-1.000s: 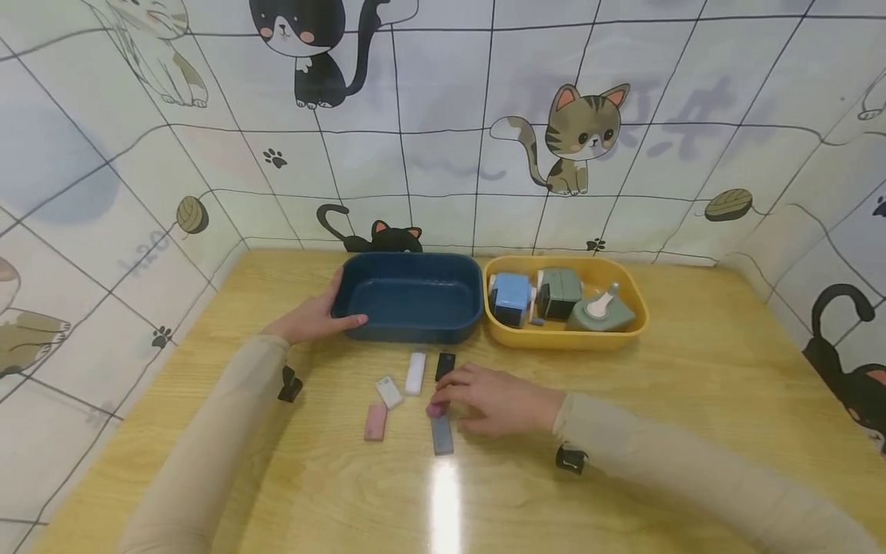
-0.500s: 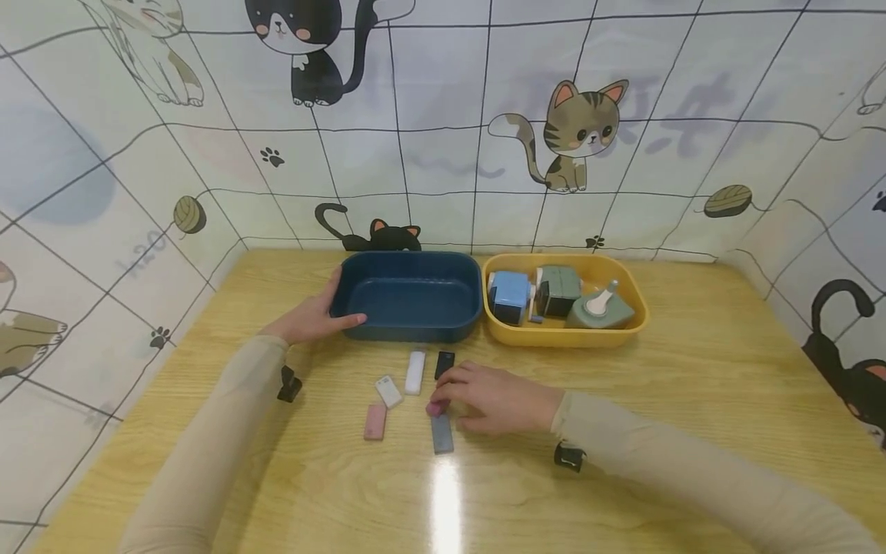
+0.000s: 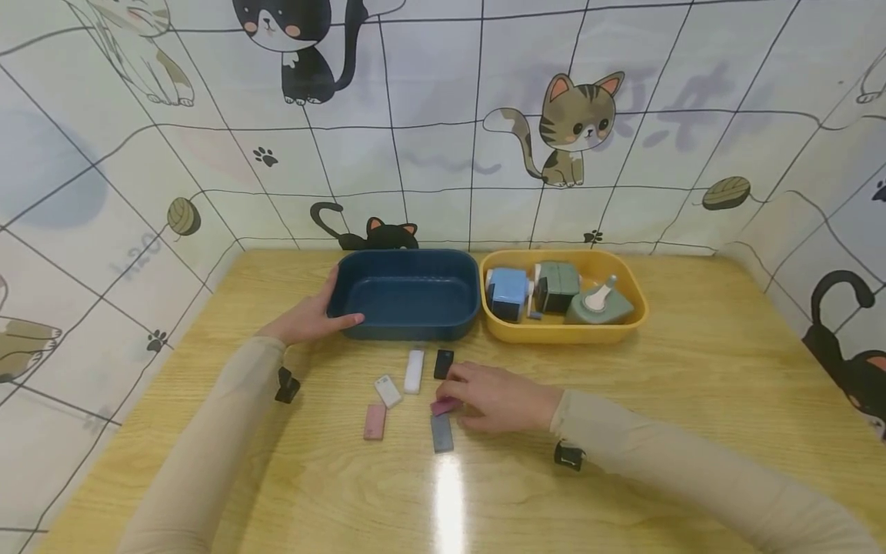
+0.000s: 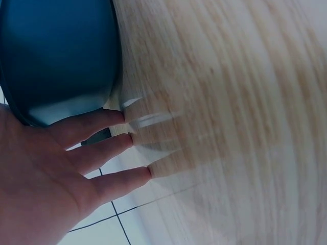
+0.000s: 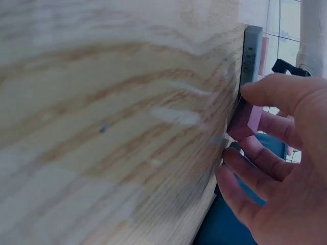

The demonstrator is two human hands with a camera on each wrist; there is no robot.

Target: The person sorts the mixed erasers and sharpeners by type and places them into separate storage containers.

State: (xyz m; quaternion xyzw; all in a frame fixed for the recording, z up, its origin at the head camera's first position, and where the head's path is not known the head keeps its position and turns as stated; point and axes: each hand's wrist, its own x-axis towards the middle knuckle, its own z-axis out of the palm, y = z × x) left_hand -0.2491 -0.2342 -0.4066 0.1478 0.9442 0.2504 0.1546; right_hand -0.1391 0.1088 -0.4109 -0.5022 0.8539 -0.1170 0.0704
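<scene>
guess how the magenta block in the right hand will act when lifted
The magenta block looks stiff, with straight edges and flat faces. Those flat faces suggest it shouldn't roll if dropped. It is probably light, being small enough for the right hand to pinch.

Near its far edge, the wood-grained bench [image 3: 332, 496] carries a navy bin [image 3: 408, 332] with a yellow bin [image 3: 554, 334] just beside it. In front of the navy bin lie a white block [image 3: 413, 372], a black block [image 3: 443, 364], an off-white block [image 3: 388, 392], a pink block [image 3: 374, 422] and a gray block [image 3: 441, 434].
</scene>
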